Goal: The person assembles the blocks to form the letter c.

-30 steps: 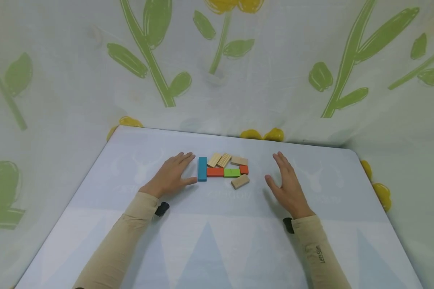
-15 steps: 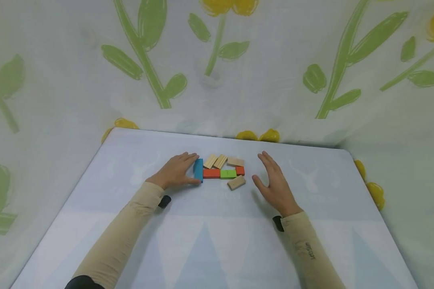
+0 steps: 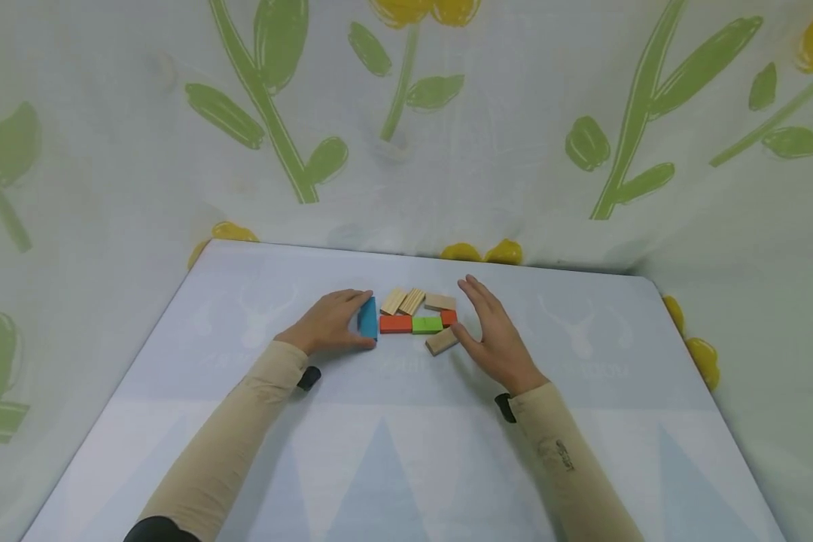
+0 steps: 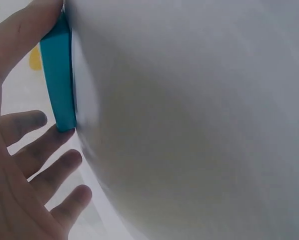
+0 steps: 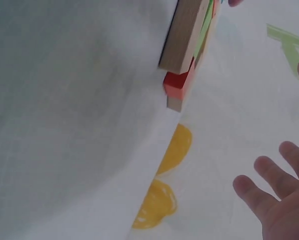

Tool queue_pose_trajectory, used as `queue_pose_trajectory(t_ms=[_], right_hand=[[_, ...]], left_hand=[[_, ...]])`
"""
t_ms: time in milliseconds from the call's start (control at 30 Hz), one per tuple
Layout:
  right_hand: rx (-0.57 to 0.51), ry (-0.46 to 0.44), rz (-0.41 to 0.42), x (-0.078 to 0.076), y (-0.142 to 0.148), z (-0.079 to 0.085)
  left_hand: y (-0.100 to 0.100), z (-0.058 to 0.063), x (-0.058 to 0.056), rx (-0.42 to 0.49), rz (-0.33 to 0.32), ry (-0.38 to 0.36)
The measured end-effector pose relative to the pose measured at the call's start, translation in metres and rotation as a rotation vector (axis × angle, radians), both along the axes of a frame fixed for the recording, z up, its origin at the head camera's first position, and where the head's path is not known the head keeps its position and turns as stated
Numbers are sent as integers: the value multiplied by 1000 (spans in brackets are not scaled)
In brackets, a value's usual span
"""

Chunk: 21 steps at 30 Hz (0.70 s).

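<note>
A row of small blocks lies at the middle of the table (image 3: 406, 452). It has a blue block (image 3: 368, 318), an orange block (image 3: 396, 324), a green block (image 3: 427, 324) and a short orange block (image 3: 449, 318). My left hand (image 3: 332, 324) touches the blue block's left side with thumb and straight fingers; the left wrist view shows the blue block (image 4: 58, 75) between thumb and forefinger. My right hand (image 3: 491, 335) stands on edge, fingers straight, just right of the short orange block and a loose wooden block (image 3: 442, 341).
Three more wooden blocks (image 3: 412, 301) lie just behind the coloured row. A white cloth printed with green stems and yellow flowers (image 3: 406, 135) hangs round the table on the far side and both flanks. The table's right corner (image 3: 644, 282) is rounded.
Both hands have closed in on the blocks. The left hand reached the blue block and pushed it against the orange one; the right hand slid left up to the row's right end.
</note>
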State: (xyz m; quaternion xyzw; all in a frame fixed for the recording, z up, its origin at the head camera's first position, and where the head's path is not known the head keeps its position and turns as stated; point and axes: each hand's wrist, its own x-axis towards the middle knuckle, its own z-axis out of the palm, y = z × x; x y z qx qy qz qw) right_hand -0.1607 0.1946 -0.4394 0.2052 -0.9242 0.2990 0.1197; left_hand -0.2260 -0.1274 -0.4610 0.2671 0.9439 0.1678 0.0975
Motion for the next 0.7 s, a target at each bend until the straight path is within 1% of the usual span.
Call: queue_pose_trajectory(t_ms=[167, 367, 567, 700], right_hand=[[18, -29, 62, -7, -9, 0], [74, -100, 124, -19, -30, -4], [221, -72, 213, -32, -52, -3], [301, -75, 253, -38, -66, 0]], left_hand=[[-10, 0, 7, 7, 17, 25], [-24, 1, 20, 32, -1, 68], [-36, 2, 33, 33, -19, 117], [-45, 1, 43, 31, -17, 114]])
